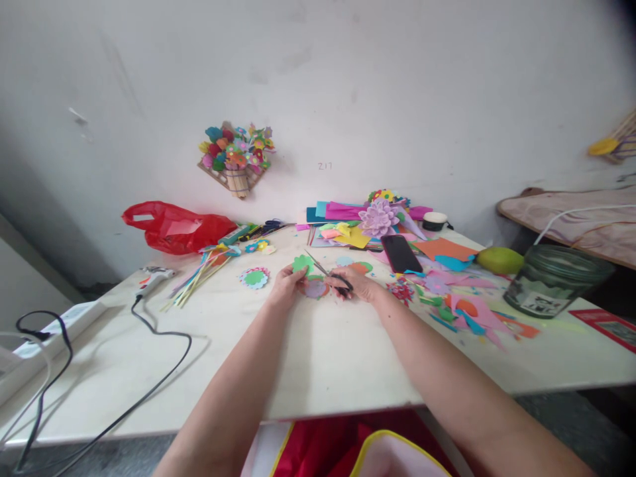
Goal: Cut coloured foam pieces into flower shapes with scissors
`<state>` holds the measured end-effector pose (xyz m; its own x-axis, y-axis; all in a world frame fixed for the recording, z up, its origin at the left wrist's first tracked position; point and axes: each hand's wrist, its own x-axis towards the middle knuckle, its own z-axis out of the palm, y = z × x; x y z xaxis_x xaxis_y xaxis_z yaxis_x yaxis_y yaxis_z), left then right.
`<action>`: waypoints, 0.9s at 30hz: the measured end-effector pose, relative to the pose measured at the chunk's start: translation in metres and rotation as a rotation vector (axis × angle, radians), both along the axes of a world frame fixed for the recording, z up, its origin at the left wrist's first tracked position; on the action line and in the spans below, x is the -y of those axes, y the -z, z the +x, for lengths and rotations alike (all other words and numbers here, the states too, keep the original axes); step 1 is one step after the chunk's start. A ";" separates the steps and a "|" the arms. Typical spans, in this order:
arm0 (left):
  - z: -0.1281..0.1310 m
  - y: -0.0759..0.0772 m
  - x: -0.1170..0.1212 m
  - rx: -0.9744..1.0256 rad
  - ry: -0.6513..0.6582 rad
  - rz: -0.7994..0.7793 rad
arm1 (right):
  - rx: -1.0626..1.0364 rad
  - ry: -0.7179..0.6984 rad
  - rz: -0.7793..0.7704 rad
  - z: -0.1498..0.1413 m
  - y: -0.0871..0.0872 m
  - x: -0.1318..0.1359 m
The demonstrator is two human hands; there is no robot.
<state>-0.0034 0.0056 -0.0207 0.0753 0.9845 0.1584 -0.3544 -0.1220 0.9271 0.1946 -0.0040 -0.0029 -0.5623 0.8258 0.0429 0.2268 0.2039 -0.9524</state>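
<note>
My left hand [285, 281] pinches a green flower-shaped paper cutout [301, 264] over the white table [318, 358]. My right hand [354, 285] grips a pair of scissors [325, 271] whose blades point up and left into the green paper. A purple paper flower piece [315, 289] lies just below, between both hands. A finished layered paper flower [254, 277] rests on the table to the left of my left hand.
A black phone [400, 253], coloured paper sheets [342, 218] and a large lilac flower [378, 217] sit behind. Paper scraps [467, 311] lie right, with a green fruit [499, 260] and glass jar [556, 281]. Left: glue gun [154, 277], cable, red bag [173, 227], sticks [199, 278].
</note>
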 end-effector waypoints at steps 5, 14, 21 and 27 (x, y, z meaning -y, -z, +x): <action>0.001 -0.004 0.004 0.022 -0.016 -0.034 | -0.025 0.000 -0.014 0.000 0.003 -0.001; 0.003 -0.006 0.006 0.050 -0.024 -0.038 | -0.030 -0.005 -0.024 -0.001 0.001 0.000; 0.003 -0.004 0.004 0.047 -0.043 -0.050 | -0.029 -0.008 -0.015 -0.001 0.001 0.000; 0.004 -0.006 0.005 0.023 -0.022 -0.052 | -0.045 -0.017 -0.015 -0.001 0.003 -0.001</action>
<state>0.0004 0.0005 -0.0150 0.0506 0.9928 0.1082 -0.3733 -0.0816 0.9241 0.1938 -0.0027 -0.0054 -0.5744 0.8166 0.0565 0.1799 0.1932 -0.9645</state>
